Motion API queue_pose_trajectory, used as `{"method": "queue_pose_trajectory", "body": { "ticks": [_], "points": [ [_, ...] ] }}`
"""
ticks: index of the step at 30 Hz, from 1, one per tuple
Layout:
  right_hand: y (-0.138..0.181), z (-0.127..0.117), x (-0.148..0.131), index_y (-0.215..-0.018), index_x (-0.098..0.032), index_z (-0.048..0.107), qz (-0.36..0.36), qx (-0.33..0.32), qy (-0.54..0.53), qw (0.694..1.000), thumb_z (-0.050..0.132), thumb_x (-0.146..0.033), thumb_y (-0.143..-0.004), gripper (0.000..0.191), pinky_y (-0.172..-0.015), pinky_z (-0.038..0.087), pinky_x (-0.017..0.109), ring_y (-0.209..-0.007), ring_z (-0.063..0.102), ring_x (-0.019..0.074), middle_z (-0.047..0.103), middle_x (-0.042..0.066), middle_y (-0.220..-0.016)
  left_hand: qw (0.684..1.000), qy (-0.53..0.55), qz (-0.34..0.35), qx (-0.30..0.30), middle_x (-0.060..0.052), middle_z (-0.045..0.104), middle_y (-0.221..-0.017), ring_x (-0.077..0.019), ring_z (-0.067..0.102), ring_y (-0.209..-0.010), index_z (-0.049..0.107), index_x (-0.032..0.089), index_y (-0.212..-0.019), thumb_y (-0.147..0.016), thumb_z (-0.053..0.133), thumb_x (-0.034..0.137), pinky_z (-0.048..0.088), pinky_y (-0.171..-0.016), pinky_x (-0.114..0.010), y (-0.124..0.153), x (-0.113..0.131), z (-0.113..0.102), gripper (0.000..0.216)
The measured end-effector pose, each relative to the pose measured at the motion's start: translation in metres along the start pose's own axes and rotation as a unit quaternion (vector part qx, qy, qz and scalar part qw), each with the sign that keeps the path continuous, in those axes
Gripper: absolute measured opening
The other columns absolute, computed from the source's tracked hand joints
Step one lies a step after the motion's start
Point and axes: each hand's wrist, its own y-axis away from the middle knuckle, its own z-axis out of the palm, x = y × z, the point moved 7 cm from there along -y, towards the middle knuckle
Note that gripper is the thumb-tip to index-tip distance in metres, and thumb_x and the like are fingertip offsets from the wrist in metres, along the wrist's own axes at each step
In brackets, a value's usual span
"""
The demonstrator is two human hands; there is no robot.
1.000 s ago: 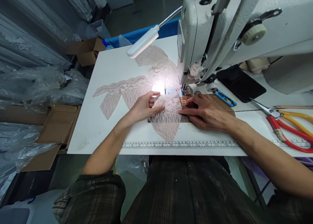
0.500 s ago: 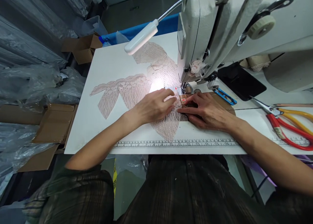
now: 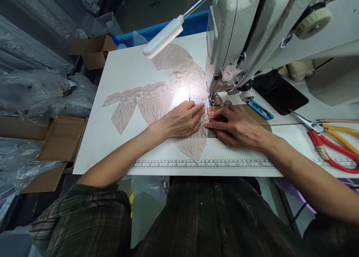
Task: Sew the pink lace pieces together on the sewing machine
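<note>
One lace panel (image 3: 193, 147) lies near the front edge of the desk (image 3: 95, 144). The left hand (image 3: 181, 120) lays its fingers over it, presumably for steadying; any pinch is hidden. The right hand (image 3: 239, 127) has fingers spread, gripping nothing, against its side, probably for alignment. A lamp (image 3: 163, 37) lights the work; the sewing machine (image 3: 224, 36) obstructs access from behind.

Pale pink, wavy-patterned lace (image 3: 193, 146), dark plaid shirt (image 3: 218, 219), blue snips (image 3: 261, 110), white tabletop (image 3: 103, 148).
</note>
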Motion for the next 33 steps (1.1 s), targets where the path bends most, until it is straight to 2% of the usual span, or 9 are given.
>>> {"method": "queue_pose_trajectory", "body": {
  "ticks": [4,7,14,25,33],
  "points": [
    [0.000,-0.003,0.009,-0.113,-0.028,0.077,0.018,0.011,0.008,1.000,0.049,-0.029,-0.100,0.031,-0.085,0.038,0.044,-0.101,0.053,0.0282,0.066,0.012,-0.110,0.998,0.011,-0.054,0.019,-0.022,0.058,-0.136,-0.0289,0.057,-0.100,0.058,0.003,-0.129,-0.104,0.034,0.032,0.043,-0.085,-0.043,-0.010,-0.006,0.001,0.044],
    [0.001,-0.004,0.015,-0.115,-0.027,0.076,0.019,0.019,-0.001,1.000,0.051,-0.031,-0.100,0.030,-0.085,0.039,0.043,-0.100,0.054,0.0277,0.066,0.012,-0.111,0.998,0.025,-0.057,0.023,-0.022,0.059,-0.135,-0.0298,0.057,-0.102,0.058,0.004,-0.129,-0.105,0.032,0.031,0.043,-0.086,-0.044,-0.015,-0.008,0.002,0.045],
    [0.002,-0.003,0.015,-0.116,-0.028,0.075,0.033,0.018,-0.010,0.999,0.052,-0.030,-0.099,0.028,-0.088,0.039,0.044,-0.100,0.055,0.0273,0.067,0.011,-0.111,0.996,0.060,-0.068,0.026,-0.017,0.053,-0.149,-0.0313,0.056,-0.109,0.057,0.009,-0.134,-0.103,0.036,0.035,0.043,-0.088,-0.045,-0.009,-0.016,0.004,0.045],
    [0.003,-0.002,0.016,-0.115,-0.027,0.075,0.056,0.018,-0.015,0.998,0.053,-0.029,-0.099,0.027,-0.087,0.041,0.045,-0.097,0.055,0.0272,0.067,0.011,-0.113,0.994,0.079,-0.070,0.027,-0.017,0.051,-0.152,-0.0331,0.057,-0.114,0.055,0.010,-0.137,-0.103,0.036,0.036,0.044,-0.090,-0.048,-0.008,-0.021,0.007,0.047],
    [0.001,-0.002,0.017,-0.112,-0.027,0.076,0.063,0.027,-0.031,0.997,0.052,-0.030,-0.099,0.027,-0.086,0.041,0.044,-0.094,0.057,0.0258,0.068,0.011,-0.111,0.988,0.124,-0.080,0.051,-0.015,0.051,-0.153,-0.0313,0.057,-0.115,0.055,0.011,-0.138,-0.102,0.040,0.035,0.044,-0.090,-0.046,-0.006,-0.023,0.010,0.046]
  ]
}}
